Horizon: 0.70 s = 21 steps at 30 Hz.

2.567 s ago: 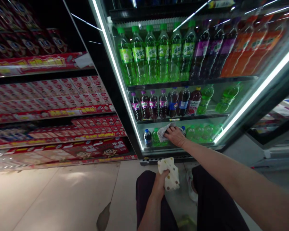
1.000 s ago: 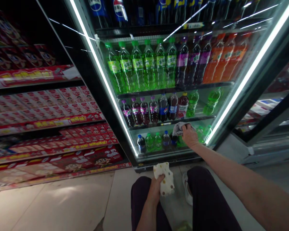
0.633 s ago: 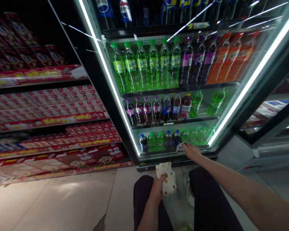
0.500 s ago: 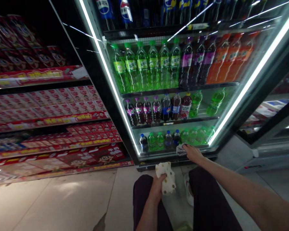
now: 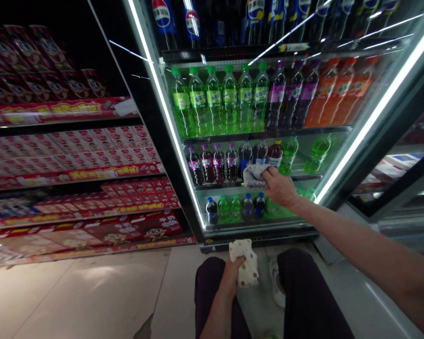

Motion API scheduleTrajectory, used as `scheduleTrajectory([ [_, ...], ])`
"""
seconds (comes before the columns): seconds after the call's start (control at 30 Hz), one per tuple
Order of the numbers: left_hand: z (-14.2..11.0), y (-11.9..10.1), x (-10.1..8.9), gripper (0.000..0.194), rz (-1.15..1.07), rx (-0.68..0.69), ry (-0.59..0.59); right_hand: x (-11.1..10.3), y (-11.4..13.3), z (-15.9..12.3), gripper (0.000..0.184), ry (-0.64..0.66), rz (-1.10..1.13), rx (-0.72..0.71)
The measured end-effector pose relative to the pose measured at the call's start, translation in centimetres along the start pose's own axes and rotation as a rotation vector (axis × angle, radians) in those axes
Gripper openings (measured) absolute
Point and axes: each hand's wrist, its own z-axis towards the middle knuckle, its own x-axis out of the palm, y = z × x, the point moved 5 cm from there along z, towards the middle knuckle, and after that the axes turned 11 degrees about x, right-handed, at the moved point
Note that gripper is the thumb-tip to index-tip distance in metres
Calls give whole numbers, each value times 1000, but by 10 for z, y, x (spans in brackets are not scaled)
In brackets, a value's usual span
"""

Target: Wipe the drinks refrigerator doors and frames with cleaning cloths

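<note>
My right hand (image 5: 281, 187) is closed on a grey fluffy cloth (image 5: 256, 176), held up in front of the glass door of a drinks fridge (image 5: 250, 231). Whether the cloth touches the glass I cannot tell. Behind it, the lower shelves carry small bottles of dark and green soda. Lower down, above my knees, my left hand (image 5: 231, 278) grips a cream cloth with brown and yellow dots (image 5: 245, 263). That cloth looks folded and hangs clear of the fridge.
Green soda bottles (image 5: 229, 101) and orange soda bottles (image 5: 342, 94) line an upper fridge shelf. Shelves of red and pink cartons (image 5: 70, 162) stand at left. Another fridge or freezer (image 5: 374, 207) is at right. Tiled floor (image 5: 102, 282) lies below.
My right hand has moved up with the grey cloth, from the fridge's bottom edge to the level of the small-bottle shelf. The left hand stays nearly still. The view has shifted slightly.
</note>
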Motion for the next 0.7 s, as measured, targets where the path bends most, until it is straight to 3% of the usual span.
scheduleTrajectory([
  [0.13,-1,-2,-1,66,34,30,10,-76,11,68,47,-423,90,124],
  [0.2,-1,-3,-1,68,38,40,15,-92,22,96,51,-495,128,156],
  [0.27,-2,-4,-1,68,26,53,22,-88,39,116,51,-481,141,152],
  [0.37,-3,-6,-2,66,-9,60,24,-50,74,119,42,-417,116,41],
  [0.47,-7,-10,-1,66,-26,51,29,9,108,93,36,-279,35,-140],
  [0.6,-11,-14,2,66,-27,64,26,92,133,40,48,137,-44,-311],
  [0.7,-13,-14,4,60,-28,55,18,139,138,-1,50,373,-23,-349],
])
